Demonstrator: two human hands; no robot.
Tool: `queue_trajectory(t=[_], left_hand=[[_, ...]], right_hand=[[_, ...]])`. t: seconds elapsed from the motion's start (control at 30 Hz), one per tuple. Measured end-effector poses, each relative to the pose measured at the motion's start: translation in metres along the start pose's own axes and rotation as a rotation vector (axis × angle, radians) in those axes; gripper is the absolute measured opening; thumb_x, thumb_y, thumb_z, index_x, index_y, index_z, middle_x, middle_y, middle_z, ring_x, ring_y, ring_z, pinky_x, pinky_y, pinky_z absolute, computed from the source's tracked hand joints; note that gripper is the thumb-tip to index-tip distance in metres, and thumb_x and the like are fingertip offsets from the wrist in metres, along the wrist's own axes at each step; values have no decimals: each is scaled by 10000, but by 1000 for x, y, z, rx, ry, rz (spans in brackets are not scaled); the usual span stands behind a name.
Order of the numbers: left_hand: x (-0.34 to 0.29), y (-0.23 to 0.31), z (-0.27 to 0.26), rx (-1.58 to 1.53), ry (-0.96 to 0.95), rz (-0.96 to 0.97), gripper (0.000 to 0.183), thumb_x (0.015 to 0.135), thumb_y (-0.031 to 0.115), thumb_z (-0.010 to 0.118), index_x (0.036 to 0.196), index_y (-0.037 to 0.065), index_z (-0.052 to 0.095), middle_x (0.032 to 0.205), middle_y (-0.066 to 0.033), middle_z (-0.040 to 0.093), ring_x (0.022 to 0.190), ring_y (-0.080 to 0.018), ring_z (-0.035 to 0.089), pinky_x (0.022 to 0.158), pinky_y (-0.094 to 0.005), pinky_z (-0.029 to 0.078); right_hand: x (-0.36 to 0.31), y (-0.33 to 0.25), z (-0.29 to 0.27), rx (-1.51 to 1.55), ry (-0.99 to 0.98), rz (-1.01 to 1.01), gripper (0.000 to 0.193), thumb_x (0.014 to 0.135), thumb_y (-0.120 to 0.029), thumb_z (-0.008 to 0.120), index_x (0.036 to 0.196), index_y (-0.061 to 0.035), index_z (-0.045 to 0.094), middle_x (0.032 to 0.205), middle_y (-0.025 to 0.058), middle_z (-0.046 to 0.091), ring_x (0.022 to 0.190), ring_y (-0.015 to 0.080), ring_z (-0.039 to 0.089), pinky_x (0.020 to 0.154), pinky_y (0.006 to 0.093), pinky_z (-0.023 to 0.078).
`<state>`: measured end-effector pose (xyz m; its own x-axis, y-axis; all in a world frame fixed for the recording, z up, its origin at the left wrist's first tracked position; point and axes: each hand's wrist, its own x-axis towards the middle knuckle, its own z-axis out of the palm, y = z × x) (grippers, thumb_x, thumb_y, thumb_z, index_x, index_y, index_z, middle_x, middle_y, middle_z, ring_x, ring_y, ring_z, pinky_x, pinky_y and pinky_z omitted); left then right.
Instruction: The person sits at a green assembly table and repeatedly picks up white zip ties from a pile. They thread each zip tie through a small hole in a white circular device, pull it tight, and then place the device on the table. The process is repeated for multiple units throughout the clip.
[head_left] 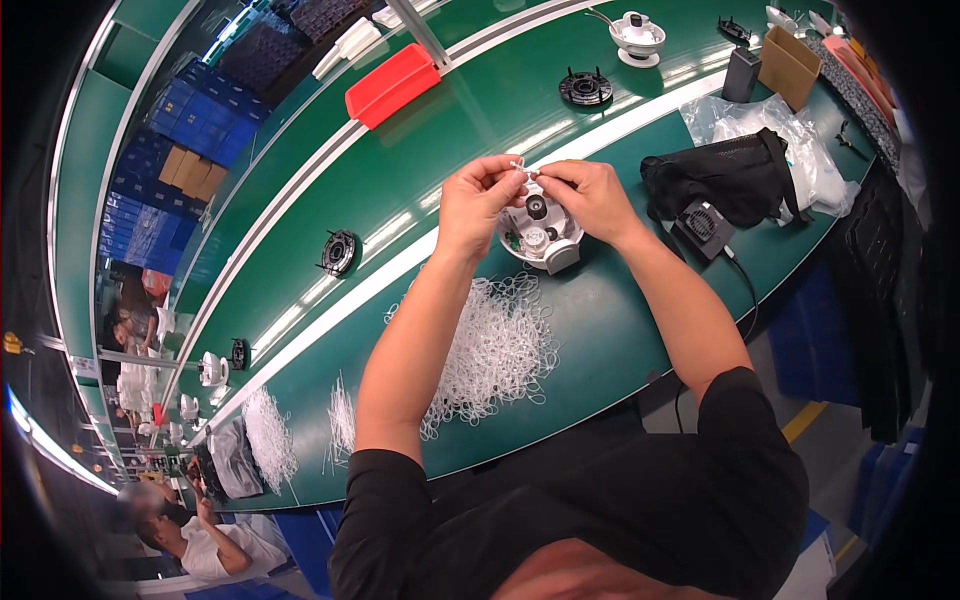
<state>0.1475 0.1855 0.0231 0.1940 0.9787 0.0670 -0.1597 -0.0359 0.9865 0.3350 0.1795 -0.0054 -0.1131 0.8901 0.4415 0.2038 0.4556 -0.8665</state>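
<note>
My left hand and my right hand are closed in pinches, fingertips close together above a white round device. Between them shows a thin white cord; its exact kind is too small to make out. Under my fingers, the white device housing sits on the green bench, with a black round part facing up in it. Part of the housing is hidden by my hands. A large tangled heap of thin white loops lies nearer to me, partly behind my left forearm.
Black round bases and another white device stand on the far belt. A red bin sits beyond. To the right lie a black bag, a small fan with cable, and a cardboard box. A person works at far left.
</note>
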Motion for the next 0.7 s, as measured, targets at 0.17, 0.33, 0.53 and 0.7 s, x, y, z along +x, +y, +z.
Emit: queue_trajectory(t=[0.17, 0.33, 0.53, 0.7], left_hand=[[2, -2, 6, 197, -24, -11, 174, 881, 43, 719, 1040, -23, 693, 883, -57, 712, 760, -91, 640, 655, -219, 511], [5, -8, 12, 344, -1, 82, 123, 863, 53, 742, 958, -19, 714, 839, -40, 711, 707, -71, 618, 610, -210, 480], [13, -5, 4, 623, -52, 45, 89, 863, 73, 746, 879, -8, 712, 780, -31, 708, 672, -58, 601, 600, -221, 478], [22, -10, -6, 879, -169, 252, 78, 843, 37, 712, 913, 2, 707, 840, -55, 705, 741, -133, 645, 661, -285, 499]], right_hand=[[1, 7, -1, -10, 8, -53, 183, 896, -157, 645, 990, -14, 711, 800, 141, 698, 665, 219, 666, 612, 330, 497], [-2, 9, -5, 16, -51, -23, 179, 902, -128, 638, 1009, 7, 689, 805, 128, 696, 709, 206, 678, 646, 320, 516], [1, 6, -4, 180, -79, 44, 201, 918, -122, 634, 1059, 15, 671, 835, 95, 693, 754, 145, 659, 697, 304, 525], [5, 8, 0, 72, -5, 89, 207, 935, -153, 623, 1035, 21, 674, 813, 55, 678, 744, 99, 598, 672, 271, 487]])
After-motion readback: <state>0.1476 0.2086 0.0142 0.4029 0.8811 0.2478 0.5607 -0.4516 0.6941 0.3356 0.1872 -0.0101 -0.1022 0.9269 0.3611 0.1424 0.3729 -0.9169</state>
